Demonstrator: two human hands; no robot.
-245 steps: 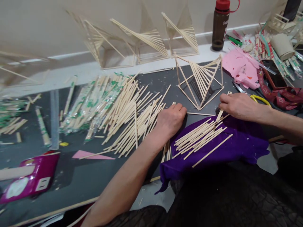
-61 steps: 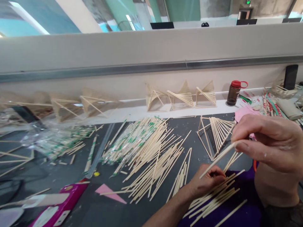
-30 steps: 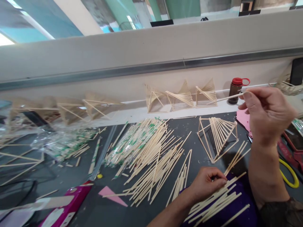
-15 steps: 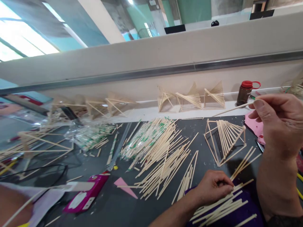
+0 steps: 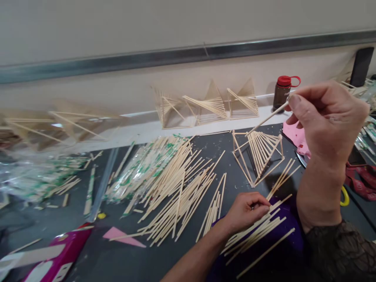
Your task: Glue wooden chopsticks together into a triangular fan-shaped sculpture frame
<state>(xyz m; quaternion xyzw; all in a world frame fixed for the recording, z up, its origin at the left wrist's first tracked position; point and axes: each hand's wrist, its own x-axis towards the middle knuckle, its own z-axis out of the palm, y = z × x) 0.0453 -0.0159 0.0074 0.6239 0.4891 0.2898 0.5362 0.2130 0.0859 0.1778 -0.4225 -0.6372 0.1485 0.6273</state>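
Note:
Raised at the right, my right hand (image 5: 323, 113) pinches one end of a thin wooden stick (image 5: 267, 119), whose far end slants down to the left near the top of a stick frame (image 5: 258, 152). That frame stands on the dark table (image 5: 117, 250), with a fan of sticks across it. My left hand (image 5: 246, 211) is closed, with fingertips together above loose sticks (image 5: 258, 235) on a purple cloth (image 5: 289, 239); what it pinches, if anything, is too small to make out.
Piled sticks (image 5: 182, 196) and plastic-wrapped sticks (image 5: 149, 164) lie mid-table. Finished stick models (image 5: 205, 105) line the wall ledge. A red-capped bottle (image 5: 282, 92), pink material (image 5: 296, 137), a magenta tool (image 5: 64, 250) and a pink triangle (image 5: 125, 237) are also around.
The view has turned right and down, so things sit further left and higher. The stick in my right hand now points more steeply down, its far end near the frame's top.

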